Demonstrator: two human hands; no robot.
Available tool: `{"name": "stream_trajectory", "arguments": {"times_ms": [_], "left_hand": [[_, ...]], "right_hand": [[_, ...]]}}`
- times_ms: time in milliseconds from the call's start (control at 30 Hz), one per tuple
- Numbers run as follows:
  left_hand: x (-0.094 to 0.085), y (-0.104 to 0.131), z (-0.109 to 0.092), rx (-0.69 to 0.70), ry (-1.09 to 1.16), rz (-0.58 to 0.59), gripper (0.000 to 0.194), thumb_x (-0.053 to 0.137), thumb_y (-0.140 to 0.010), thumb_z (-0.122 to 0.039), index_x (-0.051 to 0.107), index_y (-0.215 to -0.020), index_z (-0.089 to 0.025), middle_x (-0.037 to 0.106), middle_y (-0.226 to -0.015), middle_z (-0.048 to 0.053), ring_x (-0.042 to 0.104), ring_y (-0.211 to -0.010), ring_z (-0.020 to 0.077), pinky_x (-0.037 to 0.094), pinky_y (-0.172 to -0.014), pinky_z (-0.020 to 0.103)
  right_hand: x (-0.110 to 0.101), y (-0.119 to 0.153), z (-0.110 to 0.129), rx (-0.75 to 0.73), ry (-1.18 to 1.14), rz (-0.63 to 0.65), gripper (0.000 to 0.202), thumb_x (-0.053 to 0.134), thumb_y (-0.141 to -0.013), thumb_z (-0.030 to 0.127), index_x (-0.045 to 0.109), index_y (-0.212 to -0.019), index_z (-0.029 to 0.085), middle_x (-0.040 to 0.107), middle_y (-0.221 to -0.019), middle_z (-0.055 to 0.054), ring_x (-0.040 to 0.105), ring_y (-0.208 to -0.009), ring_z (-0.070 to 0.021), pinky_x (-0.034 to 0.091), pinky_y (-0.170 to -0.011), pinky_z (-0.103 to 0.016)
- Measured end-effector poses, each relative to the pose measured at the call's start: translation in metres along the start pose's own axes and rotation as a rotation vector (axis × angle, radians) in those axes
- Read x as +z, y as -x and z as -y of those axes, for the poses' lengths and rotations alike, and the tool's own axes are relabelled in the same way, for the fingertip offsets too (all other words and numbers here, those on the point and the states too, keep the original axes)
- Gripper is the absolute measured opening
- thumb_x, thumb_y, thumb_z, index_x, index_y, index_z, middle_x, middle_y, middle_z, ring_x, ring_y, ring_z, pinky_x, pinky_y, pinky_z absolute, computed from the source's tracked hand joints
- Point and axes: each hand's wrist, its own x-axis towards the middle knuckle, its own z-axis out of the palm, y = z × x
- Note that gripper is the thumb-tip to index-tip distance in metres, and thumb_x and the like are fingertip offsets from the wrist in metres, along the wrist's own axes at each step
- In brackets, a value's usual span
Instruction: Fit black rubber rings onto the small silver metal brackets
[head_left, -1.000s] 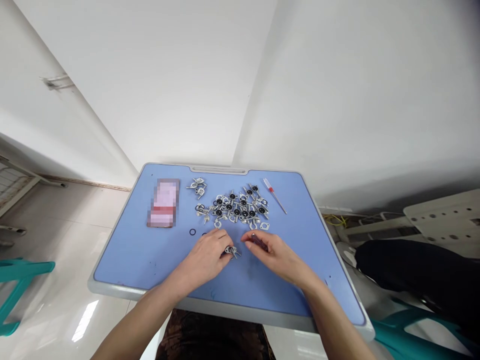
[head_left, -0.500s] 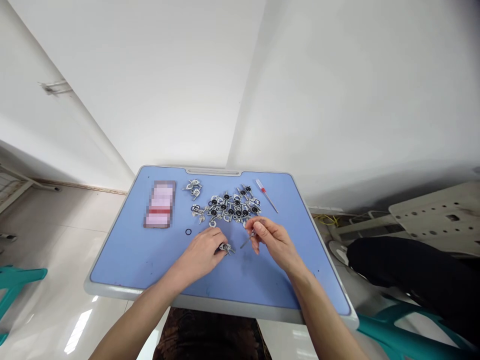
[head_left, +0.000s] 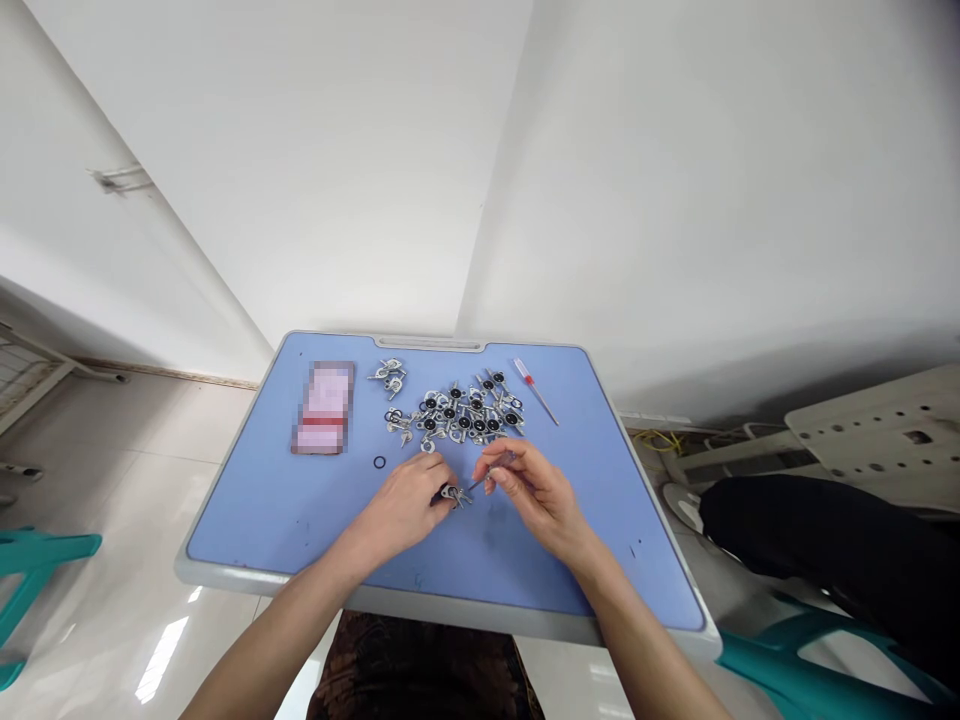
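My left hand [head_left: 409,505] rests near the middle of the blue table and pinches a small silver cam lock [head_left: 454,495], its flat plate and prongs sticking out to the right of my fingertips. Facing it from the right, my right hand [head_left: 536,495] grips a thin metal piece [head_left: 480,483] between thumb and fingers. Its tip points down-left and is close to the lock; whether they touch I cannot tell. The other end is hidden by my fingers. Beyond both hands lies a pile of similar metal locks [head_left: 465,423], several with black round faces.
A screwdriver with a clear and red handle [head_left: 529,380] lies right of the pile. A smaller group of metal parts [head_left: 391,375] sits back left. A phone [head_left: 324,408] with a blurred screen and a black ring [head_left: 379,462] are on the left side of the table [head_left: 255,510].
My right hand has moved left, bringing the tip of the thin metal piece to the lock's side. My left hand keeps its hold on the lock, almost still.
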Motion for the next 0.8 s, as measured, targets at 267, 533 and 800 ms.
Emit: {"name": "stream_trajectory", "arguments": {"times_ms": [267, 533, 800], "left_hand": [[0.0011, 0.0000, 0.0014, 0.023, -0.048, -0.006, 0.007, 0.057, -0.082, -0.012, 0.060, -0.085, -0.016, 0.058, -0.084, 0.002, 0.053, -0.082, 0.0169, 0.041, -0.072, 0.028], [0.0006, 0.0003, 0.0002, 0.003, -0.048, 0.007, 0.007, 0.057, -0.083, -0.013, 0.061, -0.088, -0.017, 0.058, -0.085, 0.002, 0.054, -0.084, 0.0172, 0.042, -0.073, 0.028], [-0.0019, 0.0007, -0.0023, 0.000, -0.048, 0.012, 0.010, 0.053, -0.084, -0.013, 0.061, -0.089, -0.017, 0.058, -0.085, 0.003, 0.054, -0.084, 0.0181, 0.042, -0.073, 0.029]], "right_hand": [[0.0041, 0.0015, -0.0035, -0.022, 0.120, 0.090, 0.017, 0.040, -0.096, 0.021, 0.046, -0.112, 0.024, 0.061, -0.092, -0.004, 0.057, -0.079, -0.0144, 0.050, -0.073, -0.031], [0.0027, 0.0009, -0.0007, -0.070, 0.192, 0.081, 0.015, 0.039, -0.096, 0.019, 0.048, -0.107, 0.023, 0.061, -0.090, -0.004, 0.059, -0.080, -0.0144, 0.050, -0.074, -0.031], [0.0075, -0.0018, -0.0011, -0.227, 0.313, 0.034, 0.023, 0.043, -0.094, 0.018, 0.050, -0.115, 0.024, 0.066, -0.090, -0.004, 0.063, -0.077, -0.0158, 0.053, -0.071, -0.032]]}}
